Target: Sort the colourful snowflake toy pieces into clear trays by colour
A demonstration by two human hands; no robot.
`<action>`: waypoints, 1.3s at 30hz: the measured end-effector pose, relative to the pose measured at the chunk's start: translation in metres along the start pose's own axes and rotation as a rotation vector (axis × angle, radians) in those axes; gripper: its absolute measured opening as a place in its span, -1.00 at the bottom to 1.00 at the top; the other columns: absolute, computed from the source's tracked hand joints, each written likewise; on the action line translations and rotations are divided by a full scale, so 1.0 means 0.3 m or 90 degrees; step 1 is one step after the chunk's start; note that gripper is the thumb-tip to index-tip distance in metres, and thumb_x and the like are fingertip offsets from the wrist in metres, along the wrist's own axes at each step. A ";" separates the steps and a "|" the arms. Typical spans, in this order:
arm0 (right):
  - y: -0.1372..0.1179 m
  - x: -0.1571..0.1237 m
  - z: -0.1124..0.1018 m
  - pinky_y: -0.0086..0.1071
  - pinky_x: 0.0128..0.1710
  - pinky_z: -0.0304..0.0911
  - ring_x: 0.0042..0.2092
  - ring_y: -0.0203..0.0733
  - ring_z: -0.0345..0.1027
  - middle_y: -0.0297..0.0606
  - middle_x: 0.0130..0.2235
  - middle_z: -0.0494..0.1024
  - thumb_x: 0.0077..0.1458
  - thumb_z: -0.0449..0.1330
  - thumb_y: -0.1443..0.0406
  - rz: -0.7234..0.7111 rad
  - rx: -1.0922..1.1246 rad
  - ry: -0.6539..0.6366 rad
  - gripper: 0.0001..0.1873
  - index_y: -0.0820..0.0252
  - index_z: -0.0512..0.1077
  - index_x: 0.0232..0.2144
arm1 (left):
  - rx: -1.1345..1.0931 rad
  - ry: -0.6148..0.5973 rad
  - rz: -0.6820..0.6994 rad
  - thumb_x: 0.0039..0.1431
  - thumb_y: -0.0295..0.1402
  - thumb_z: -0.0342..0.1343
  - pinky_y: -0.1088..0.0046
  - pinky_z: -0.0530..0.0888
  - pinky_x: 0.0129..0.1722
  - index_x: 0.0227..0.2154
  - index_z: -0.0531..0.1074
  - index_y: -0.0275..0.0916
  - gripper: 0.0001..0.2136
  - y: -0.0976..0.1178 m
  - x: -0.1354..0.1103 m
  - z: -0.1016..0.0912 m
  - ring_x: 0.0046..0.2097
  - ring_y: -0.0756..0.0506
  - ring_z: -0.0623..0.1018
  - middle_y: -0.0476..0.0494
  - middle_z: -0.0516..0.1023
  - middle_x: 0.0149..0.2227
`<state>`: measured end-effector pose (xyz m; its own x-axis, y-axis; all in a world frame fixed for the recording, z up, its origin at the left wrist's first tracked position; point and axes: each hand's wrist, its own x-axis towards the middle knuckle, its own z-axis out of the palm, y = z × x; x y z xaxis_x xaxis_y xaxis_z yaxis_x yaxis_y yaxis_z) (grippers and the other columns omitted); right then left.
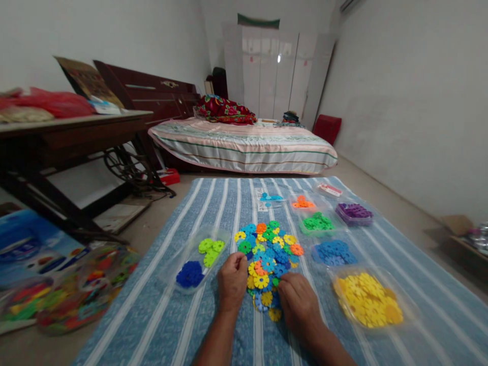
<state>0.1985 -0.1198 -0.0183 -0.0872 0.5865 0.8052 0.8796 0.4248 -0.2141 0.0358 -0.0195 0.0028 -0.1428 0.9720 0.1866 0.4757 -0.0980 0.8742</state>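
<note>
A mixed pile of flower-shaped plastic discs (269, 256) in blue, yellow, green and orange lies on the striped cloth. My left hand (232, 282) is at the pile's left edge, thumb and fingers pinched together; whatever is between them is hidden. My right hand (299, 302) rests at the pile's right edge with curled fingers, close to a green disc (275, 281); I cannot make out what its fingertips hold. Left of the pile, a clear tray (173, 269) holds lime-green discs (211, 250) and dark blue discs (189, 274).
On the right stand clear containers of yellow discs (368, 300), blue discs (334, 252), green discs (317, 222), orange discs (303, 202) and purple discs (354, 211). Light-blue pieces (271, 197) lie at the back. A bed (244, 145) and a sewing-machine table (76, 124) stand beyond.
</note>
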 end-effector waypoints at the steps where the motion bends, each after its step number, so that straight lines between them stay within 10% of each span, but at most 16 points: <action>1: 0.003 0.002 -0.004 -0.29 -0.21 0.34 -0.21 -0.17 0.39 -0.19 -0.28 0.50 0.19 0.00 0.50 -0.002 -0.001 -0.004 -0.78 0.16 0.38 -0.27 | 0.001 -0.004 0.002 0.02 -0.21 0.02 0.45 0.47 -0.28 -0.43 0.49 -0.17 -0.80 0.001 0.000 0.001 -0.36 -0.08 0.57 -0.04 0.60 -0.44; 9: 0.036 0.032 -0.024 -0.34 -0.28 0.32 -0.29 -0.21 0.38 -0.28 -0.33 0.52 0.19 0.03 0.45 -0.007 -0.028 -0.043 -0.80 0.12 0.41 -0.30 | 0.007 -0.014 0.010 0.06 -0.24 -0.01 0.47 0.45 -0.28 -0.45 0.48 -0.17 -0.80 -0.002 -0.005 0.010 -0.36 -0.06 0.56 -0.02 0.59 -0.45; 19: 0.301 0.360 -0.151 -0.19 -0.21 0.27 -0.25 -0.03 0.38 -0.05 -0.30 0.54 0.29 -0.01 0.22 0.153 -0.298 0.094 -0.68 0.26 0.49 -0.25 | -0.007 -0.023 -0.007 0.06 -0.29 0.01 0.49 0.45 -0.29 -0.45 0.48 -0.18 -0.83 0.006 -0.012 0.008 -0.34 -0.05 0.57 -0.03 0.60 -0.43; 30: 0.172 0.041 0.037 -0.07 -0.01 0.34 -0.02 -0.01 0.37 0.00 -0.07 0.51 0.27 0.02 0.13 0.211 -0.053 -0.063 -0.65 0.22 0.43 -0.08 | -0.002 -0.020 -0.006 0.06 -0.27 0.01 0.48 0.45 -0.27 -0.45 0.48 -0.18 -0.83 -0.005 -0.011 0.012 -0.34 -0.05 0.57 -0.03 0.59 -0.43; 39: 0.234 -0.003 0.081 -0.09 0.00 0.33 -0.01 -0.03 0.39 -0.03 -0.03 0.52 0.30 -0.07 0.12 0.327 0.080 -0.046 -0.61 0.19 0.39 -0.02 | -0.008 -0.016 -0.028 0.04 -0.25 0.03 0.48 0.47 -0.29 -0.41 0.48 -0.18 -0.82 0.007 -0.013 0.006 -0.36 -0.06 0.57 -0.02 0.58 -0.44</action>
<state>0.2490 -0.0737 -0.0477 0.3037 0.7844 0.5407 0.7554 0.1476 -0.6384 0.0389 -0.0230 0.0033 -0.1411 0.9804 0.1373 0.4584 -0.0583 0.8868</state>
